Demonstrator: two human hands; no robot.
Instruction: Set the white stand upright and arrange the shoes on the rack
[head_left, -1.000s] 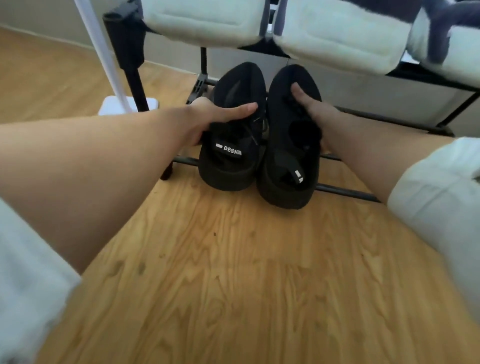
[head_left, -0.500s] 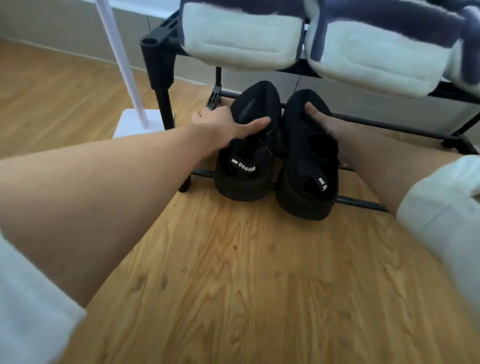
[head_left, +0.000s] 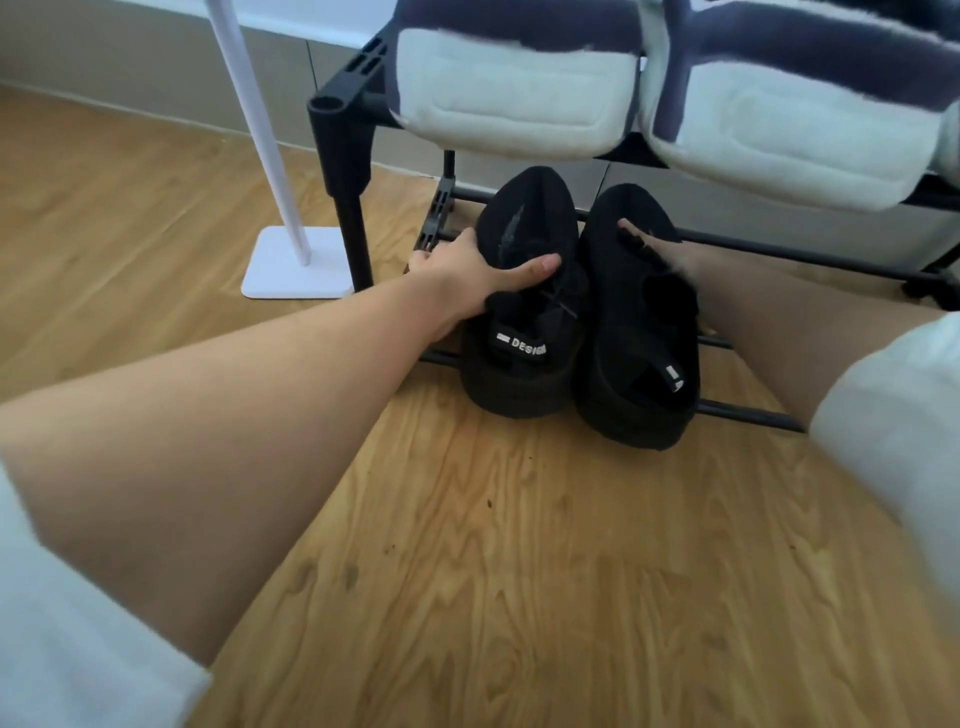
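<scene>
Two black shoes rest side by side on the bottom bars of the black rack (head_left: 340, 140), heels toward me. My left hand (head_left: 478, 267) grips the left black shoe (head_left: 524, 332) across its upper, thumb on top. My right hand (head_left: 657, 249) holds the right black shoe (head_left: 639, 364) from its right side, fingers partly hidden behind it. The white stand (head_left: 296, 265) is upright on its flat square base, just left of the rack's corner post.
Two white and dark blue fluffy slippers (head_left: 514, 88) (head_left: 789, 119) lie on the rack's top shelf, overhanging the black shoes. A grey wall runs behind the rack. Wooden floor (head_left: 493, 597) spreads in front and to the left.
The view has shifted back and to the left, so the rack and shoes sit lower and further right in the frame. Both hands keep their hold on the black shoes.
</scene>
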